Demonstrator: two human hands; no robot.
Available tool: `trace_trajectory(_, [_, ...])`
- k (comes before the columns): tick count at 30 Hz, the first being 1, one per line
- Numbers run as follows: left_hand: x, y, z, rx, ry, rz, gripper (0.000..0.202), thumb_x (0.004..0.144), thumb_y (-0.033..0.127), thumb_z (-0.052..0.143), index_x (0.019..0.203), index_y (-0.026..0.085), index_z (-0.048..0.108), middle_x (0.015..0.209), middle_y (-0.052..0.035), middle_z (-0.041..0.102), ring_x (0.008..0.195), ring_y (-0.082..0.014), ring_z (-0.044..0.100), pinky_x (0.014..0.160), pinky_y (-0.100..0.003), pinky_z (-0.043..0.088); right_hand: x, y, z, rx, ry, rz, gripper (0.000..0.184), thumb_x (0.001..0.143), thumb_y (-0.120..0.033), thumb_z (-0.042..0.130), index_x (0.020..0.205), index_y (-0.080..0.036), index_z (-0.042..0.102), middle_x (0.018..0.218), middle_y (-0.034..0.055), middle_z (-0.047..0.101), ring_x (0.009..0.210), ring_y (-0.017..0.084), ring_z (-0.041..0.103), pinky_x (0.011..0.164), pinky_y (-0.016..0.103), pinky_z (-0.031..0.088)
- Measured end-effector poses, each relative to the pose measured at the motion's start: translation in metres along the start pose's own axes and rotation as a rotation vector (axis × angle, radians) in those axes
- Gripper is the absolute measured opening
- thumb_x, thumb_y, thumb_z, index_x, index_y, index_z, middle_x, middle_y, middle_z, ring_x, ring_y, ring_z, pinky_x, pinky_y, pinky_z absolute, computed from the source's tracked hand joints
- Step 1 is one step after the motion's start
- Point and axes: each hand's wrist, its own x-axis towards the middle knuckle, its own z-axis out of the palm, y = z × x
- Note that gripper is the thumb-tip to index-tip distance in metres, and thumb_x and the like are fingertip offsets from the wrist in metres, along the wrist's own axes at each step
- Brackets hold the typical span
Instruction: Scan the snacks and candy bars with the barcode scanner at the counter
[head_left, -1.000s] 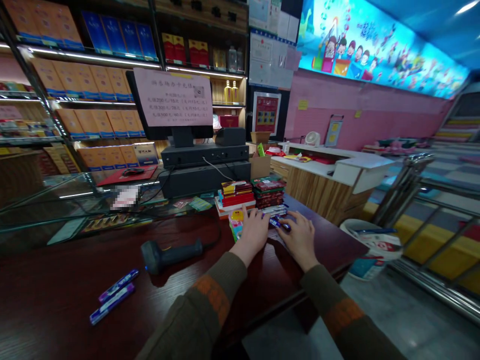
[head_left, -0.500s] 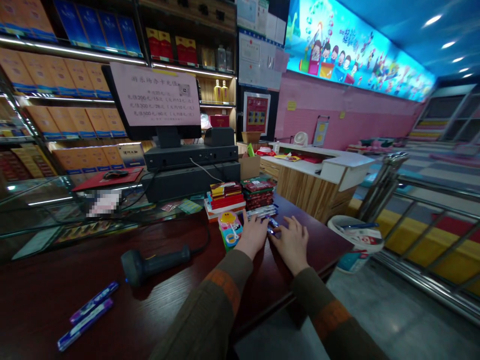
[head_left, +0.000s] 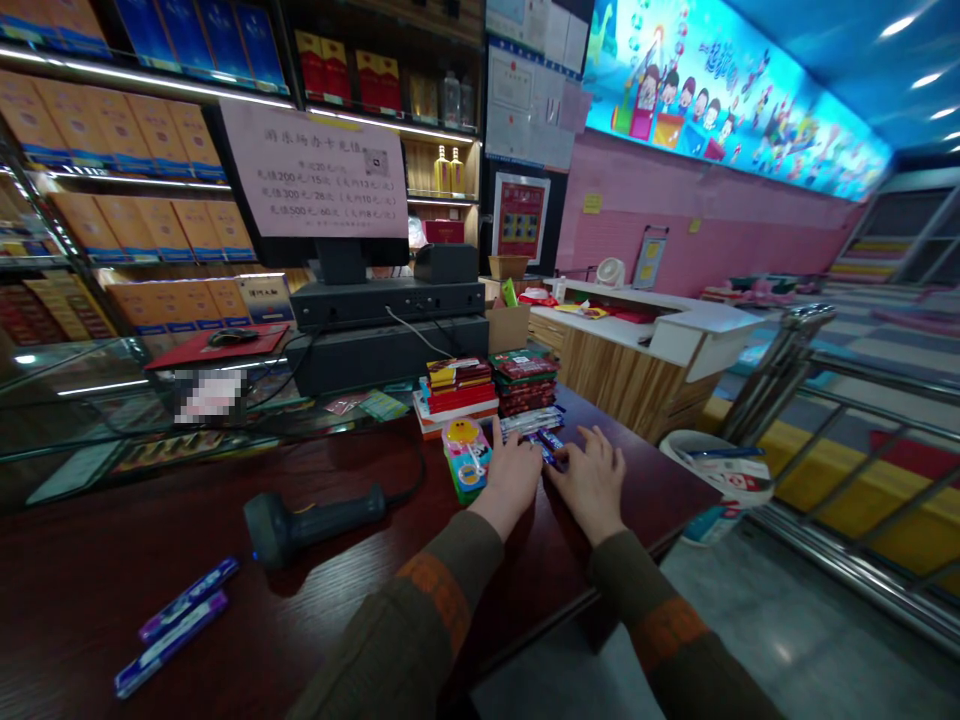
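"So, starting from the left, what is on the table (head_left: pixel 360 620)?"

"Two slim purple-and-blue packets (head_left: pixel 171 640) lie side by side at a slant, apart from everything else. Then comes a dark handheld scanner (head_left: pixel 311 527), and next a bright, colourful case (head_left: pixel 466 460) just beside the left hand (head_left: pixel 514 475)."

"And that hand's grip?"

"Palm down, fingers stretched forward. Whether it presses on anything, I cannot tell; its own back hides the fingertips."

"Where are the small dark blue packets (head_left: pixel 550 441)?"

"On the table between the two hands, in front of some silvery packets (head_left: pixel 544 419) and a stack of dark red packs (head_left: pixel 527 385). The right hand (head_left: pixel 592 482) is at their near end, thumb and forefinger close together. A firm pinch or a mere touch? Unclear."

"Which step is this, would you say?"

"Probably squaring those blue packets up by fingertip. The next move would call for light, even pressure from both sides, clear of the stack behind."
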Motion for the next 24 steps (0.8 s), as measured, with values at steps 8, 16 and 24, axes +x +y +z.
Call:
trace_trajectory(8, [-0.001,0.001,0.005,-0.033,0.039,-0.007,0.034,0.099,0.014,0.039,0.117,0.018,0.067,0.111,-0.0076,0.073,0.12,-0.0281,0.055,0.121,-0.07,0.01,0.011,0.003,0.003,-0.001,0.021,-0.114,0.018,0.087,-0.036,0.063,0.089,-0.021,0.074,0.138,0.0156,0.058,0.141,0.034,0.036,0.114,0.06,0.023])
trace_trajectory(16, [-0.004,0.002,0.003,-0.078,0.03,0.014,0.033,0.098,0.012,0.04,0.116,0.016,0.066,0.112,-0.0079,0.073,0.122,-0.0281,0.054,0.121,-0.071,0.008,0.019,0.006,0.004,-0.053,-0.027,-0.152,0.018,0.087,-0.034,0.061,0.089,-0.021,0.073,0.138,0.0146,0.059,0.142,0.032,0.036,0.115,0.059,0.021])
trace_trajectory(24, [-0.01,-0.007,-0.002,-0.097,0.054,0.052,0.032,0.098,0.013,0.041,0.112,0.017,0.069,0.11,-0.0076,0.074,0.123,-0.0282,0.055,0.122,-0.07,0.003,0.027,0.0,0.002,-0.114,-0.076,-0.183,0.019,0.087,-0.035,0.061,0.089,-0.02,0.072,0.139,0.0161,0.058,0.142,0.033,0.035,0.115,0.059,0.019])
